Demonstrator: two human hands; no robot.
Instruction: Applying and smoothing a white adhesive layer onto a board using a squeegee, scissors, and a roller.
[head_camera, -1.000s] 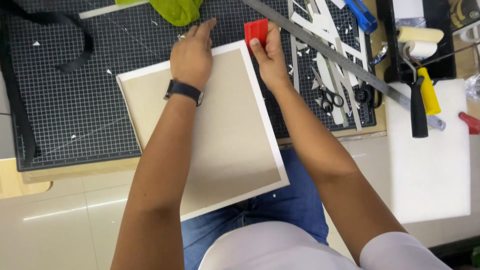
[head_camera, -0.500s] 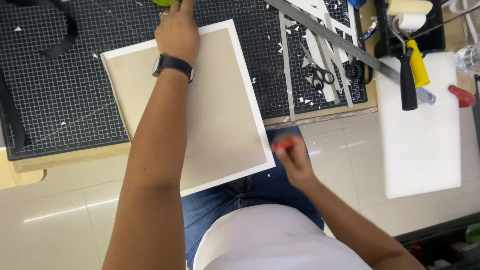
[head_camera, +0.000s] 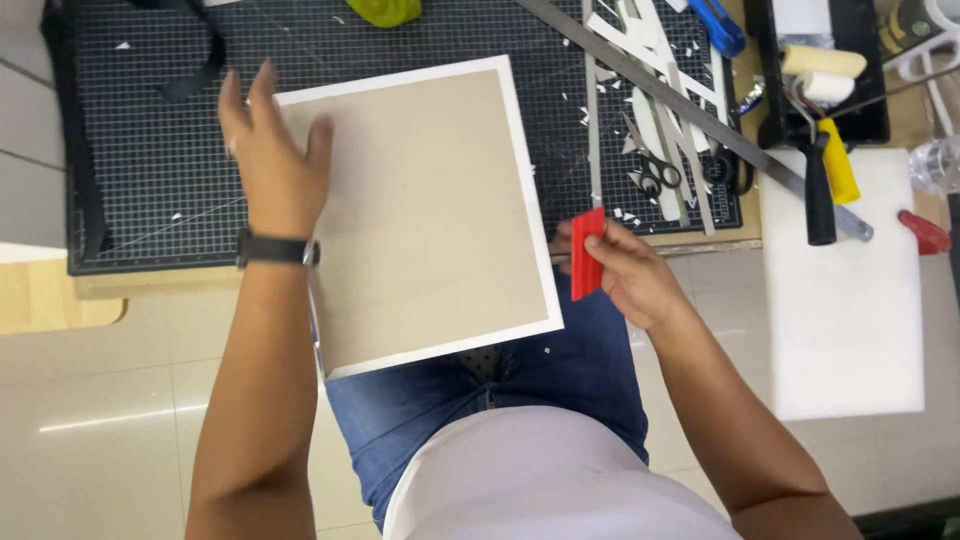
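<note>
The right hand (head_camera: 630, 275) sits nearest, at about four o'clock, just off the near edge of the tabletop (head_camera: 100, 285), its grip clenched around a flat red scraper (head_camera: 586, 255) held upright, thumb on the near face. Just to its left lies the tan board with a white border (head_camera: 430, 210), tilted slightly, its near corner overhanging the tabletop above the person's blue jeans (head_camera: 560, 370). The left hand (head_camera: 270, 160), at ten o'clock, rests flat on the board's left edge, fingers spread and grip released, holding nothing; a black wristwatch (head_camera: 275, 250) circles the wrist. Under the board spreads a black gridded cutting mat (head_camera: 150, 150), littered with white paper strips (head_camera: 660, 130). Towards two o'clock lie black-handled scissors (head_camera: 655, 175), a long metal ruler (head_camera: 690, 110) running diagonally, and a paint roller with a yellow and black handle (head_camera: 825, 130). A white foam block (head_camera: 845, 300) lies at three o'clock. Farthest, at twelve, sits a yellow-green cloth (head_camera: 385, 10).
</note>
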